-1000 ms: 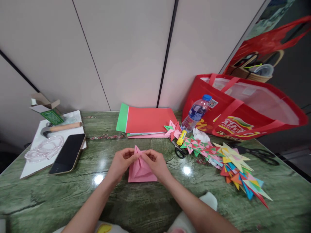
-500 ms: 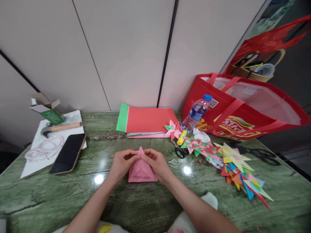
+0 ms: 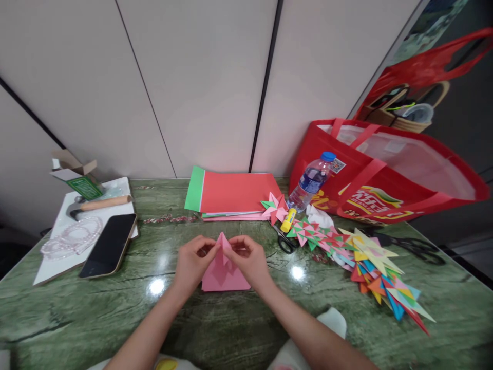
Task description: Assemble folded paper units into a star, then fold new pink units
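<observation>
A pink sheet of origami paper (image 3: pixel 223 277), folded to a point at its far end, lies in front of me on the green table. My left hand (image 3: pixel 195 259) pinches the left side of its peak between thumb and fingers. On the right side, my right hand (image 3: pixel 247 259) pinches the paper in the same way. Between my thumbs the upper layers stand raised, with creases running down to the wide near edge. Fingertips partly cover the folds near the peak. Just beyond lies a stack of coloured paper (image 3: pixel 239 191), red and green on top.
To the right are black-handled scissors (image 3: pixel 285 243), a yellow glue stick (image 3: pixel 288 220), folded paper stars (image 3: pixel 319 236), a water bottle (image 3: pixel 311 182) and a red bag (image 3: pixel 346 169). At left are a phone (image 3: pixel 110 246), a hammer (image 3: pixel 102 204) and a small green box (image 3: pixel 83 186).
Both hands have kept their pinch at the peak and moved slightly apart. The upper layers of the pink paper have lifted and opened between my thumbs.
</observation>
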Motion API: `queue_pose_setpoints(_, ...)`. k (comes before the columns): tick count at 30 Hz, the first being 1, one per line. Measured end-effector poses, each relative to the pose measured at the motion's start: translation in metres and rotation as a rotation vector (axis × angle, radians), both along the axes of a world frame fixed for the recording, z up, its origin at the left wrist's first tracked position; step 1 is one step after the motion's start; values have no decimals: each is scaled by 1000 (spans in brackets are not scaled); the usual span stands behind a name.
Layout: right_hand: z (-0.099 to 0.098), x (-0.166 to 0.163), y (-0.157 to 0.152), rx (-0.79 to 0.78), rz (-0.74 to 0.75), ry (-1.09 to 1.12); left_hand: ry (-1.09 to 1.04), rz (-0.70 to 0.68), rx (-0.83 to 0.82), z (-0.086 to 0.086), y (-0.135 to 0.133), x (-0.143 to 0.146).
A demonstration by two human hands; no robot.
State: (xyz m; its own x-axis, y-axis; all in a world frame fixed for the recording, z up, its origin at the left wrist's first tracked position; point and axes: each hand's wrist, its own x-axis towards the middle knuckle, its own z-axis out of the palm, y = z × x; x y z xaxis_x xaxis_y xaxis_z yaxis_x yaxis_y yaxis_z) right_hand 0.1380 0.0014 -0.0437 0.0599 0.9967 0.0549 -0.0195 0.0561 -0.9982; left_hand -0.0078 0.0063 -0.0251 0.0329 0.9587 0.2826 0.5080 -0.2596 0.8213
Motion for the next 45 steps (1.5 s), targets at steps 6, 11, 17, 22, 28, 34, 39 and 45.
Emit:
queue_pose_setpoints(6, 1, -1, -2, 3, 51, -10, 41, -12, 59, 0, -1, 2)
queue_pose_setpoints(11, -1, -1, -2, 6, 56, -2, 31, -18, 55, -1, -1, 2)
queue_pose_setpoints(17, -2, -2, -2, -1, 53, 7, -2, -42, 15, 0, -2, 3)
queue_pose_setpoints(22, 1, -2, -1, -4, 103, 90, -105, -47, -61, 2, -2, 5)
queue_pose_setpoints(28, 0, 1, 1, -26, 116, 70, -220, -25, -155, 6, -1, 5)
queue_pose_setpoints(34, -2, 0, 1, -63, 14, 143, -294, -20, -240, 6, -1, 7)
queue_pose_setpoints(39, -1, 0, 0, -88, 74, 176, -342, -39, -260, 7, -1, 7)
queue_pose_setpoints(45, 6, 0, -5, 48, 107, -15, -372, -196, -251, 12, -3, 8)
